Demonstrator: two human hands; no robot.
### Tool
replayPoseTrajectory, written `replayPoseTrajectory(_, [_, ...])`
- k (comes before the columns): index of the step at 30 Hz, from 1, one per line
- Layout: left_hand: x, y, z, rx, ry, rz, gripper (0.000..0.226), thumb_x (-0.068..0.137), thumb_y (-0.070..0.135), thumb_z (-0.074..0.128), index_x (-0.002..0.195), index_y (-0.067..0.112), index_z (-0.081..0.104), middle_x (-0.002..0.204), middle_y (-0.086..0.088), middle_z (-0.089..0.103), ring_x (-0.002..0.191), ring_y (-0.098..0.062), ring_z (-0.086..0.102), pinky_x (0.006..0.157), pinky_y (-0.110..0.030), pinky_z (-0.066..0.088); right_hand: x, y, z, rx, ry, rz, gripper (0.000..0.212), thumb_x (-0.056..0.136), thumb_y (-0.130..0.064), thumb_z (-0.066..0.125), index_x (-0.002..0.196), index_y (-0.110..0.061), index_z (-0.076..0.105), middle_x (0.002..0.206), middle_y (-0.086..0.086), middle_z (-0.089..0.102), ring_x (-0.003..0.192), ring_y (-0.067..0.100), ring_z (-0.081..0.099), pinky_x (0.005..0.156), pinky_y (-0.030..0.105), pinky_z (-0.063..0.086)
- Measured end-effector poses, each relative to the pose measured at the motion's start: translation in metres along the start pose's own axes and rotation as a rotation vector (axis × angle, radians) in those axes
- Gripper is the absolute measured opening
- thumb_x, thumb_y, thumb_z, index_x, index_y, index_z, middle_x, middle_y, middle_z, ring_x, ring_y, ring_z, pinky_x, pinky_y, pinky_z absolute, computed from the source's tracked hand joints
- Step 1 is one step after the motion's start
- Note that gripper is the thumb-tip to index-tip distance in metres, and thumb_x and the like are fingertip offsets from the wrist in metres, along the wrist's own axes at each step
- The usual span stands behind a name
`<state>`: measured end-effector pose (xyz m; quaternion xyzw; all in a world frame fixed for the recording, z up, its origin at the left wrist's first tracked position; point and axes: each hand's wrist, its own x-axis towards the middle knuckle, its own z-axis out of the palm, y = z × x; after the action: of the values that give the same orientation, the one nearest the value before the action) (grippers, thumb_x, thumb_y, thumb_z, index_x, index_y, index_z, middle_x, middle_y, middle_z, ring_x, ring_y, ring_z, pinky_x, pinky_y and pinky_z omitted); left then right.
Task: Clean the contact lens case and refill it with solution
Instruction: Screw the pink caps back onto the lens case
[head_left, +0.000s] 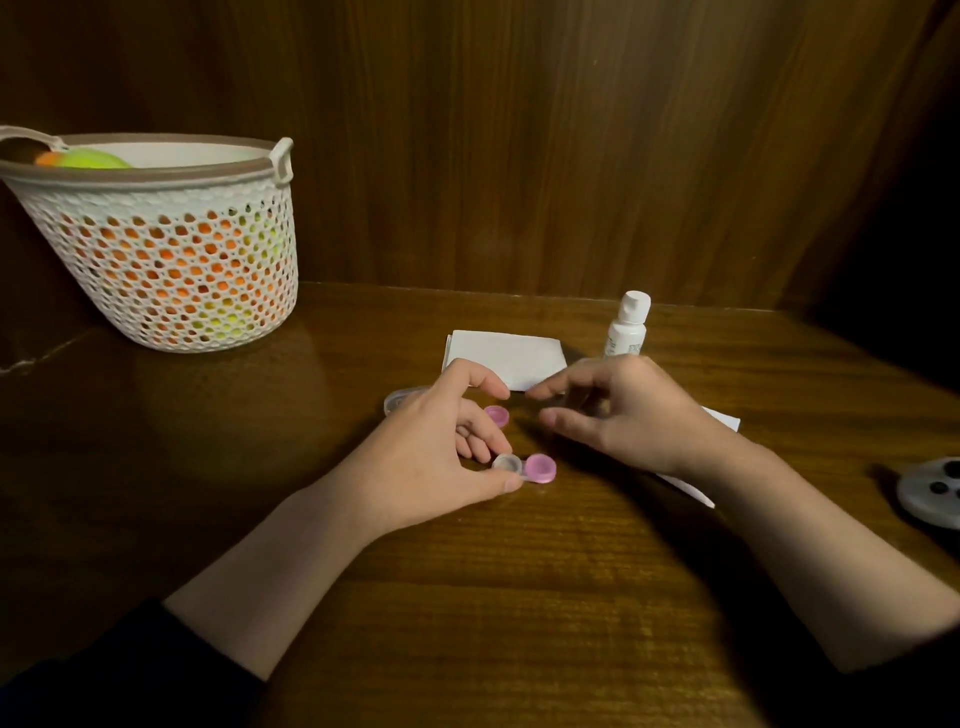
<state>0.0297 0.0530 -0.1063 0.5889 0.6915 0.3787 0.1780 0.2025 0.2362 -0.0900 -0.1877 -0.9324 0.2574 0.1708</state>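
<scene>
Head view, looking down on our two forearms over a dark wooden table (467, 597). Our left hand (436, 441) rests near the middle of the table, its thumb and fingertips closed on the clear end of the contact lens case (524, 467); the case lies flat on the wood, one well clear and the other pink, the pink well jutting out to the right of our thumb. Just beyond the left fingers sits a loose pink cap (497, 415), and a clear cap (400, 401) lies on the table behind the back of that hand, partly hidden by it.

Our right hand (623, 410) hovers just to the right of the left, palm turned inward, fingers loosely curled and spread apart, clamped on nothing that we can see. Its fingertips point toward the left hand but the two hands stay apart.

Behind both hands lies a folded white tissue (506, 358), and a second sheet of white paper (691, 488) shows from under our right wrist. The small white solution bottle (627, 325) stands upright with its cap on, just behind the right hand. At the far left stands a white perforated basket (171, 249) with orange and green things inside. A grey round object (930, 491) sits at the right edge.
</scene>
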Motion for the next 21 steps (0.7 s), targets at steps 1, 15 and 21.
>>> replayPoseTrajectory(1, [0.0,0.0,0.0,0.004,0.002,0.0,0.07,0.077,0.041,0.094,0.126,0.047,0.044,0.101,0.032,0.073,0.096,0.008,0.07,0.076,-0.008,0.055,0.008,-0.002,0.002,-0.024,-0.021,-0.014,0.028,0.096,-0.029,0.081,0.121,-0.039,0.078,0.103,-0.035,0.07,0.1,-0.018,0.063,0.084,0.011,0.048])
replayPoseTrajectory(15, [-0.002,-0.004,-0.01,0.029,0.259,-0.05,0.03,0.101,0.017,0.071,0.115,0.036,0.053,0.089,0.013,0.064,0.084,0.01,0.063,0.062,-0.005,0.048,0.051,-0.026,0.02,-0.127,-0.176,-0.052,0.028,0.094,-0.026,0.083,0.121,-0.032,0.079,0.105,-0.019,0.077,0.097,-0.003,0.07,0.085,0.017,0.056])
replayPoseTrajectory(21, [-0.002,-0.002,-0.01,0.016,0.273,-0.075,0.023,0.111,0.019,0.052,0.121,0.04,0.055,0.092,0.015,0.069,0.086,0.008,0.065,0.067,-0.008,0.05,0.023,-0.026,0.008,0.174,0.114,-0.035,0.028,0.092,-0.022,0.085,0.119,-0.025,0.078,0.105,-0.011,0.08,0.093,0.009,0.076,0.088,0.035,0.064])
